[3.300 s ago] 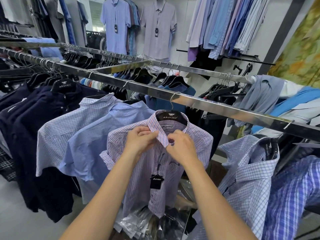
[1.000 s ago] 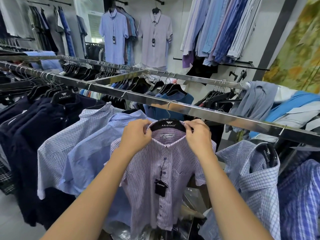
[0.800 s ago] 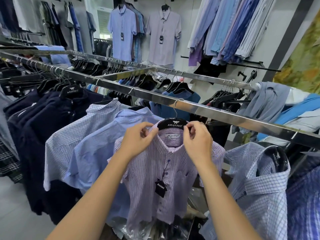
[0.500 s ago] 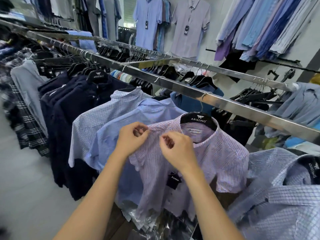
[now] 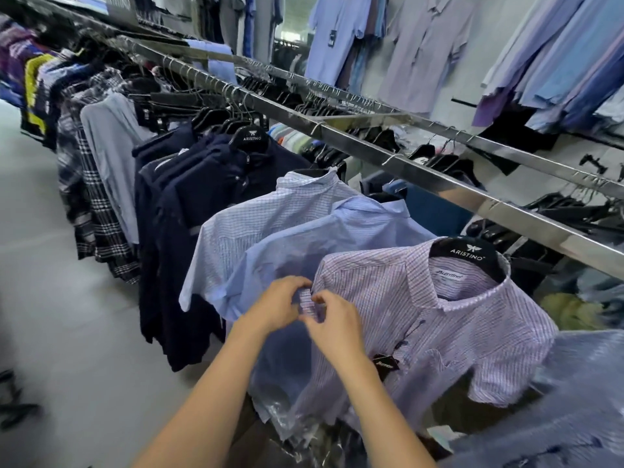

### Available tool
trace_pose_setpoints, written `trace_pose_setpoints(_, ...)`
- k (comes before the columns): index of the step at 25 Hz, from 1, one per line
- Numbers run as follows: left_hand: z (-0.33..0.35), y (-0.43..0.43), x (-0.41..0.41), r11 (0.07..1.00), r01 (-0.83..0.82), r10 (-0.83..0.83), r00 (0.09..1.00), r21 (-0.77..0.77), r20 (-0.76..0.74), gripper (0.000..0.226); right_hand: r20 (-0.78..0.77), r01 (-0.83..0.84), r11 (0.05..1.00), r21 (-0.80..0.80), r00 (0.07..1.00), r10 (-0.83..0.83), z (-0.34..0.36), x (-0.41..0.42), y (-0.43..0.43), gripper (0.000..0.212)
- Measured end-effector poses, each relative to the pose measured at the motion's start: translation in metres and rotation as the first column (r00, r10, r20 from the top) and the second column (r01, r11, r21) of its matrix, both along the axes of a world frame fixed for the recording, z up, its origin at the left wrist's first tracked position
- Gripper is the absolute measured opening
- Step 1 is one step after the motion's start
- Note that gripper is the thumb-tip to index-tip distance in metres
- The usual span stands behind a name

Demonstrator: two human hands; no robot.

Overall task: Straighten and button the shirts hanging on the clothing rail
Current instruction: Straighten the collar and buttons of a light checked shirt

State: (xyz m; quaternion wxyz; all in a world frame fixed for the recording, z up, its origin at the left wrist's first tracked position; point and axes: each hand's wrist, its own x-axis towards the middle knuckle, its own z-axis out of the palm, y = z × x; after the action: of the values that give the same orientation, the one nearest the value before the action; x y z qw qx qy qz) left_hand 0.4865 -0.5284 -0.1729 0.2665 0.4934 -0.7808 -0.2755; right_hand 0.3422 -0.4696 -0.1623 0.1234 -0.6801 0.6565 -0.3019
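A purple striped short-sleeved shirt hangs on a black hanger from the metal clothing rail. Its front is closed up to the collar and a black tag dangles at its chest. My left hand and my right hand meet at the hem of the shirt's left sleeve, both pinching the folded cuff. Behind it hang a light blue shirt and a pale checked shirt.
Dark navy shirts and plaid shirts fill the rail to the left. A blue checked shirt hangs close on the right. Plastic bags lie below the shirts. More shirts hang on the far wall. Grey floor lies to the left.
Both hands have left the collar and slid down to the left sleeve's hem. My view has swung to the left, so the shirt sits further right in the frame.
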Motion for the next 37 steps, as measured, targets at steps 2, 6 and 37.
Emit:
trace_pose_setpoints(2,-0.010,-0.008,-0.002,0.998,0.053,-0.050,0.995,-0.032,0.086,0.046,0.043,0.052,0.999,0.004,0.998,-0.052,-0.005,0.003,0.001,0.034)
trace_pose_setpoints(6,-0.025,-0.011,-0.003,0.991,0.108,-0.097,0.987,-0.083,0.129,0.024,0.073,0.134,0.988,0.078,0.987,-0.140,-0.012,0.001,0.006,0.033)
trace_pose_setpoints(37,-0.014,0.190,0.033,0.939,-0.254,0.337,0.808,0.232,-0.482,0.015,-0.008,-0.128,0.988,-0.086,0.992,0.128,0.029,0.011,0.148,0.018)
